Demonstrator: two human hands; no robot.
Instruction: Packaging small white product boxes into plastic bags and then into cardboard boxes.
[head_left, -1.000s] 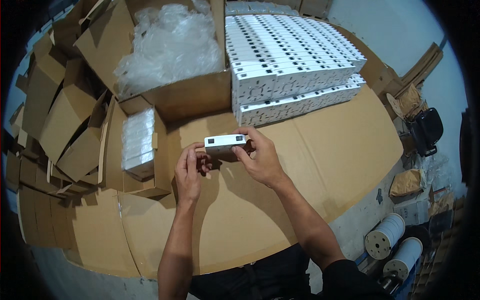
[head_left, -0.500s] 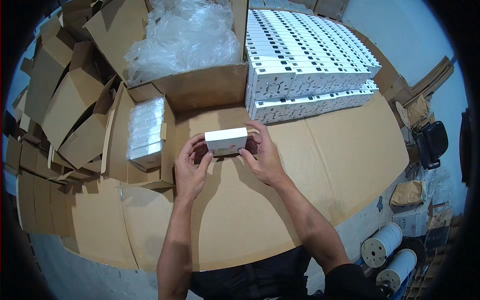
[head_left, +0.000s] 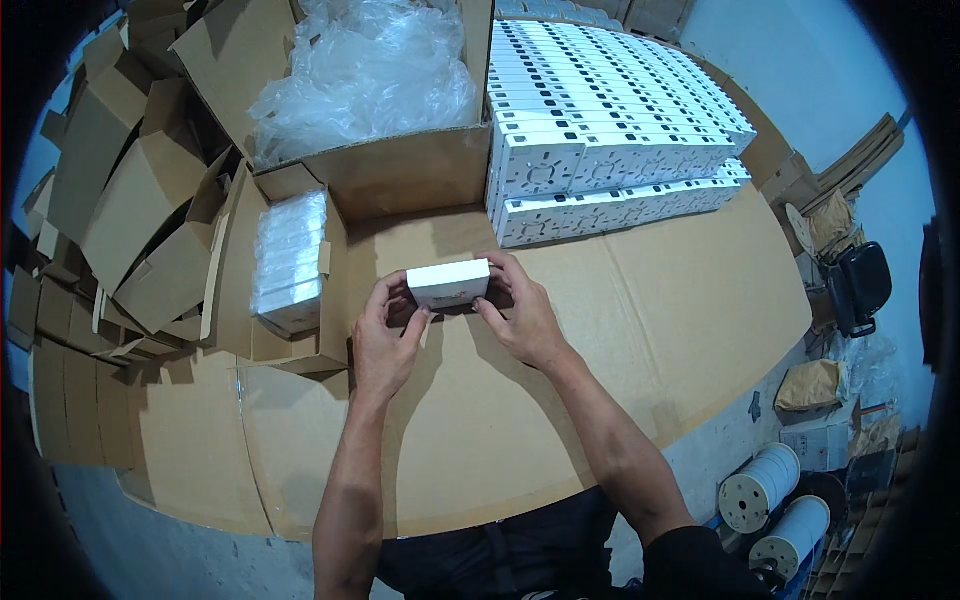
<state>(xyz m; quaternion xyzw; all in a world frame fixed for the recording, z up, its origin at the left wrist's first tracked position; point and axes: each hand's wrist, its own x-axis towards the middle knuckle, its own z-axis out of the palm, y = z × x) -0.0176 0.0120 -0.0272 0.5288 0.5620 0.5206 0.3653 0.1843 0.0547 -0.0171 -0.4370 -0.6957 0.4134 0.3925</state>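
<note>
A small flat white box-shaped unit is held between my two hands above the cardboard-covered table. My left hand grips its left end, thumb on the near face and fingers behind. At the right end my right hand pinches it in the same way. Left of my hands stands an open cardboard box with a row of clear-wrapped packages inside. Beyond, to the right, similar white units with slotted faces are stacked in two layers.
A large carton full of clear plastic bags stands at the back. Opened cardboard boxes pile up at the far left. On the floor at right are cable spools and a black chair.
The white unit has tipped, so its near face shows less and its top more. Both hands have turned slightly with it and keep their hold.
</note>
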